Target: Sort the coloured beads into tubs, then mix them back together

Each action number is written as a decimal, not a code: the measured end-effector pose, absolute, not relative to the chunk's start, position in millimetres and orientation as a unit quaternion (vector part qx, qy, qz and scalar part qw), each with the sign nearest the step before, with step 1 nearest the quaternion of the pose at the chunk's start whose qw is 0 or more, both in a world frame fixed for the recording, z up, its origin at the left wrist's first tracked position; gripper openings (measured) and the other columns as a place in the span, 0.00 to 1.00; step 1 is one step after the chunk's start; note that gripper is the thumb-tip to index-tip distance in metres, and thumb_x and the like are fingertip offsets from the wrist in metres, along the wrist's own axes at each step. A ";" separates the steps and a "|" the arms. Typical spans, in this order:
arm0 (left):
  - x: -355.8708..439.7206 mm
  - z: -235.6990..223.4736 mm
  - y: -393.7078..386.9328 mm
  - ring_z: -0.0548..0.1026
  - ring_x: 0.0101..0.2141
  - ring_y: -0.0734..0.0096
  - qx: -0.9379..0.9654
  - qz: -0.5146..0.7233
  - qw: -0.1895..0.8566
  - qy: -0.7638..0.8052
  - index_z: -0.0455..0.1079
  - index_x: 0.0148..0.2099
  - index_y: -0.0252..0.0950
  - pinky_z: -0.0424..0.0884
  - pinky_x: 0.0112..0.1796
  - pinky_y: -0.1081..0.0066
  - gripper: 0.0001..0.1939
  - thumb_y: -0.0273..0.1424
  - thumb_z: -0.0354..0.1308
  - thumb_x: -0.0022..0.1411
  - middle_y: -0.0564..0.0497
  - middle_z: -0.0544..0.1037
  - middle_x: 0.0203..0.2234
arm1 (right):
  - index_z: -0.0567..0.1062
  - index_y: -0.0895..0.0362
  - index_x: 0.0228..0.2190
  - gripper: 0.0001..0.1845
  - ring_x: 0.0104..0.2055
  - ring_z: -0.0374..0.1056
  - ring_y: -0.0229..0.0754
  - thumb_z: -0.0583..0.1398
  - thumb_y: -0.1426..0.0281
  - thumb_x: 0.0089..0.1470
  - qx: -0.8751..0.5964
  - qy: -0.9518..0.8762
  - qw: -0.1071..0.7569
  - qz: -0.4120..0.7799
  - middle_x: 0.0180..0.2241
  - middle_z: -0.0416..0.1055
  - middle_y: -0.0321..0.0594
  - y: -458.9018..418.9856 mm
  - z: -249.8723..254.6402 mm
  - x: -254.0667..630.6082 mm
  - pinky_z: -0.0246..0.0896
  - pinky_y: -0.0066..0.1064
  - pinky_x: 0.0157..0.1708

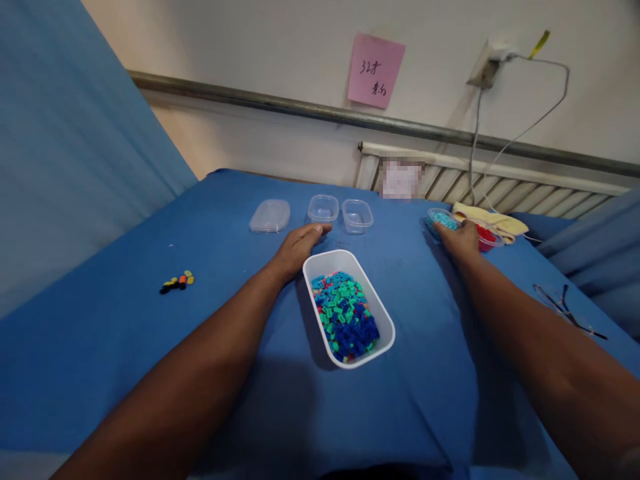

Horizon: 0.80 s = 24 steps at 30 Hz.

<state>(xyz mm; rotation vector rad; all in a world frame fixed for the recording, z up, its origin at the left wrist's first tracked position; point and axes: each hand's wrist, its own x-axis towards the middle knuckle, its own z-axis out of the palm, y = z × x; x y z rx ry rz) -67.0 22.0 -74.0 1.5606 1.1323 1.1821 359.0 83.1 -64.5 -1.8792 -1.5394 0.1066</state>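
My right hand (463, 240) grips the near rim of a small clear container (434, 230) filled with light blue pieces. Just right of that hand, partly hidden by it, is a container of red pieces (484, 235). My left hand (299, 248) holds nothing; its fingers stretch to the right, in front of a clear plastic container (323, 208). I cannot tell whether they touch it. Beside that one stands a second clear container (357, 217). Closer to me, a white tub (386, 328) holds many small green, blue and red plastic pieces.
Stacked clear lids (271, 216) lie left of the containers. Several yellow, orange and black pieces (179, 282) are farther left on the blue cloth (125, 347). A yellow cloth (500, 220) lies at the right rear, eyeglasses (567, 310) at right. A radiator (540, 187) stands behind.
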 end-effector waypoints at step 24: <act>-60.8 -77.1 15.5 0.84 0.54 0.49 0.613 0.482 0.430 0.453 0.82 0.56 0.31 0.78 0.55 0.55 0.43 0.67 0.52 0.70 0.35 0.87 0.54 | 0.57 0.55 0.79 0.49 0.73 0.65 0.68 0.69 0.59 0.66 -0.391 -0.855 0.332 -0.081 0.70 0.67 0.63 -101.1 0.5 238.5 0.66 0.68 0.70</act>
